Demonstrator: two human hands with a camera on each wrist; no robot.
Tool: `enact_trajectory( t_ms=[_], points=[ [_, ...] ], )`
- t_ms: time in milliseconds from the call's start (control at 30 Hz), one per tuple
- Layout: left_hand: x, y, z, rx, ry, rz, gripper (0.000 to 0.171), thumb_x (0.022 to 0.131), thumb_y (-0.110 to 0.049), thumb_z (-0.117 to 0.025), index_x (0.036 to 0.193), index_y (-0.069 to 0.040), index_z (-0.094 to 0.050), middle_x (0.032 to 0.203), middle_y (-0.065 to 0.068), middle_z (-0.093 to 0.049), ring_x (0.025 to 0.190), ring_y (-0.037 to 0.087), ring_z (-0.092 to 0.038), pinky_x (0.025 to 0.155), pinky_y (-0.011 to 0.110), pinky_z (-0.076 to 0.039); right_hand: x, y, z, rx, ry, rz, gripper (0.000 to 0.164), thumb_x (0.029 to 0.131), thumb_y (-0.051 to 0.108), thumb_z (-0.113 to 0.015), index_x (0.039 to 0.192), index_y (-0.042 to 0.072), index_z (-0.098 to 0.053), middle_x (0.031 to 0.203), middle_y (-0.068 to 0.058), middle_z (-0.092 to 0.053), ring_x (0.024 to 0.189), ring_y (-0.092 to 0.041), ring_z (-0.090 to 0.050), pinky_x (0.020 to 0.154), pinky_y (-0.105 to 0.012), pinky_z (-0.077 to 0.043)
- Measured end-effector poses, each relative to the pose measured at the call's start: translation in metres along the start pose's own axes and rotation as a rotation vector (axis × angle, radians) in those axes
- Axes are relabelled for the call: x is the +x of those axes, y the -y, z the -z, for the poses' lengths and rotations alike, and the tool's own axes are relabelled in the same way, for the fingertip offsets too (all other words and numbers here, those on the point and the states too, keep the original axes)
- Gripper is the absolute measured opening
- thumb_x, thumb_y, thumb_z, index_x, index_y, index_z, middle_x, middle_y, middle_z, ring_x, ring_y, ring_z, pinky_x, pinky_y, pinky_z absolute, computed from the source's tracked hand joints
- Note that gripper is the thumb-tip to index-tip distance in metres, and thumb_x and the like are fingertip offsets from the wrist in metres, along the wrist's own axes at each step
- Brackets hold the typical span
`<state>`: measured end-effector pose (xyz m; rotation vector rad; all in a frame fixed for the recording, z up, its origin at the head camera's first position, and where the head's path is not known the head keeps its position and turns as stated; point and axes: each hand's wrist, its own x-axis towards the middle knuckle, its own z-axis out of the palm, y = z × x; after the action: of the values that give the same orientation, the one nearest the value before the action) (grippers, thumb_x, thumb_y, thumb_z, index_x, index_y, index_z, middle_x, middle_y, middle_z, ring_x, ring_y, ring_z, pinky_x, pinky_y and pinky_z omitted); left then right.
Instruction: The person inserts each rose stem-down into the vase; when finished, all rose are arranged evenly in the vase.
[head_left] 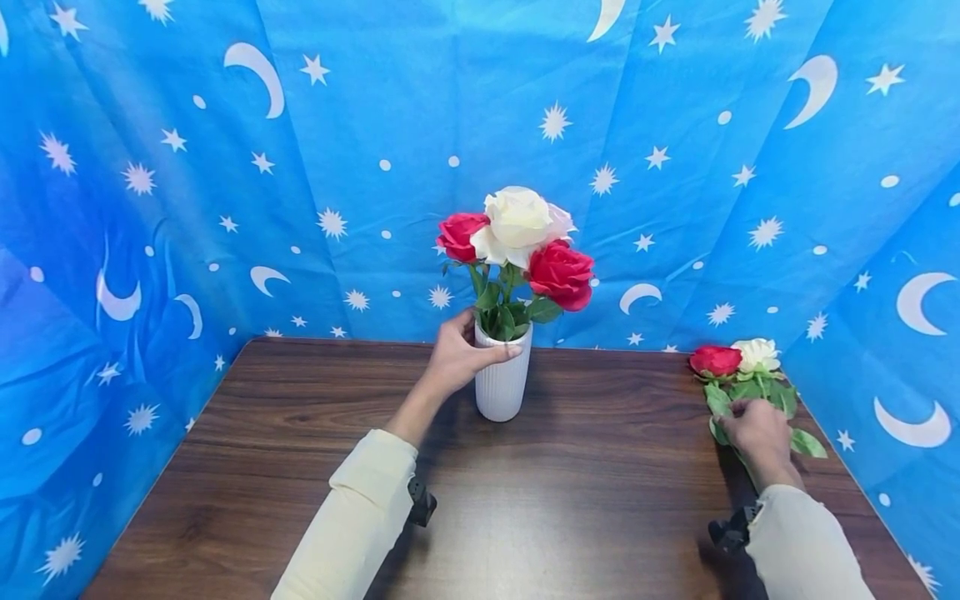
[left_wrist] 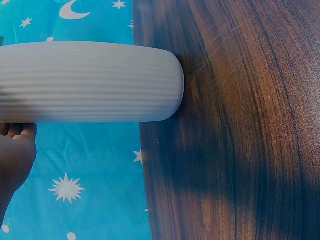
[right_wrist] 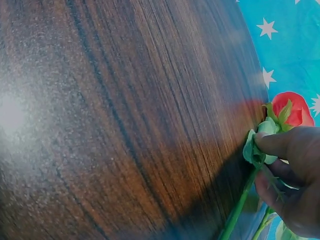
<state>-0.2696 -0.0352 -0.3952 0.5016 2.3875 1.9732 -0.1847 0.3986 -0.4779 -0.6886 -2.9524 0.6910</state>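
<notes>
A ribbed white vase (head_left: 501, 387) stands upright near the table's back edge. My left hand (head_left: 457, 358) grips it near the rim, thumb across the front; in the left wrist view the fingers lie along its ribbed side. In the vase are a large white rose (head_left: 513, 218), a pale pink one (head_left: 561, 223) partly hidden behind it, and two red roses (head_left: 562, 277). At the right, my right hand (head_left: 761, 437) pinches the leafy green stem (right_wrist: 241, 202) of a red rose (head_left: 716, 360). A cream rose (head_left: 757, 355) is close beside that bloom.
The brown wood-grain table (head_left: 585, 500) runs back to a blue cloth (head_left: 420, 100) printed with moons and stars, which also rises along both sides. Green leaves (head_left: 808, 443) spread beside the right hand, near the table's right edge.
</notes>
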Motion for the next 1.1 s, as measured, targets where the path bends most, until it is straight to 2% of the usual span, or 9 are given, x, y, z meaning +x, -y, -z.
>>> enact_trajectory(
  t_ms=[267,567,700,767,833,933,1000,1100],
  points=[
    [0.0011,0.0002,0.0012,0.013,-0.003,0.006,0.067,0.077,-0.020,-0.088,0.136,-0.006,-0.060,0.132,0.014,-0.068,0.120,0.029,-0.067,0.107,0.045,-0.054,0.0044,0.0034,0.0070,-0.022,0.071,-0.003,0.042,0.093,0.015,-0.065,0.122,-0.014,-0.062,0.126,-0.037,-0.061,0.114,-0.059,-0.053,0.096,-0.067,-0.041],
    [0.0022,-0.0005,0.0025,0.010,-0.005,-0.001,0.067,0.077,-0.019,-0.088,0.136,-0.005,-0.059,0.132,0.014,-0.068,0.120,0.030,-0.067,0.107,0.045,-0.054,0.0053,0.0071,0.0095,-0.021,0.114,-0.006,0.046,0.092,0.014,-0.066,0.126,-0.016,-0.058,0.127,-0.039,-0.059,0.114,-0.058,-0.053,0.098,-0.068,-0.038],
    [0.0023,-0.0010,0.0029,0.005,0.000,0.003,0.067,0.078,-0.020,-0.088,0.137,-0.005,-0.059,0.132,0.014,-0.068,0.121,0.030,-0.067,0.108,0.045,-0.054,0.0057,0.0061,0.0087,-0.024,0.120,0.015,0.047,0.091,0.015,-0.067,0.125,-0.016,-0.059,0.125,-0.039,-0.060,0.111,-0.057,-0.055,0.095,-0.067,-0.041],
    [0.0023,-0.0010,0.0033,0.004,-0.001,0.005,0.067,0.078,-0.020,-0.088,0.136,-0.005,-0.059,0.132,0.014,-0.068,0.121,0.030,-0.067,0.108,0.045,-0.053,0.0054,0.0058,0.0089,-0.021,0.117,0.035,0.044,0.091,0.015,-0.068,0.120,-0.016,-0.062,0.117,-0.037,-0.065,0.103,-0.054,-0.058,0.090,-0.065,-0.044],
    [0.0021,-0.0008,0.0034,0.003,-0.002,0.007,0.067,0.078,-0.020,-0.088,0.136,-0.005,-0.059,0.132,0.014,-0.068,0.120,0.030,-0.067,0.108,0.045,-0.054,0.0040,0.0059,0.0086,-0.007,0.112,0.038,0.035,0.091,0.016,-0.067,0.109,-0.014,-0.067,0.095,-0.030,-0.069,0.089,-0.046,-0.060,0.079,-0.056,-0.046],
    [0.0019,-0.0006,0.0031,0.002,-0.002,0.007,0.067,0.078,-0.020,-0.088,0.136,-0.005,-0.059,0.131,0.014,-0.069,0.119,0.030,-0.067,0.107,0.045,-0.054,0.0019,0.0053,0.0072,0.019,0.109,0.028,0.023,0.091,0.017,-0.067,0.081,-0.003,-0.068,0.065,-0.008,-0.058,0.072,-0.029,-0.053,0.065,-0.041,-0.040],
    [0.0016,-0.0005,0.0027,0.002,-0.003,0.008,0.067,0.077,-0.020,-0.088,0.136,-0.005,-0.060,0.131,0.014,-0.069,0.119,0.029,-0.067,0.107,0.045,-0.054,0.0000,0.0057,0.0069,0.036,0.123,0.022,0.027,0.091,0.018,-0.066,0.067,0.008,-0.061,0.057,0.004,-0.046,0.065,-0.021,-0.047,0.060,-0.034,-0.034],
    [0.0015,-0.0001,0.0023,0.003,-0.006,0.007,0.066,0.078,-0.020,-0.088,0.136,-0.005,-0.060,0.131,0.014,-0.069,0.118,0.029,-0.068,0.107,0.045,-0.054,-0.0018,0.0076,0.0098,0.110,0.182,0.001,0.032,0.090,0.017,-0.066,0.060,0.014,-0.056,0.053,0.009,-0.045,0.058,-0.014,-0.048,0.055,-0.030,-0.038]
  ],
)
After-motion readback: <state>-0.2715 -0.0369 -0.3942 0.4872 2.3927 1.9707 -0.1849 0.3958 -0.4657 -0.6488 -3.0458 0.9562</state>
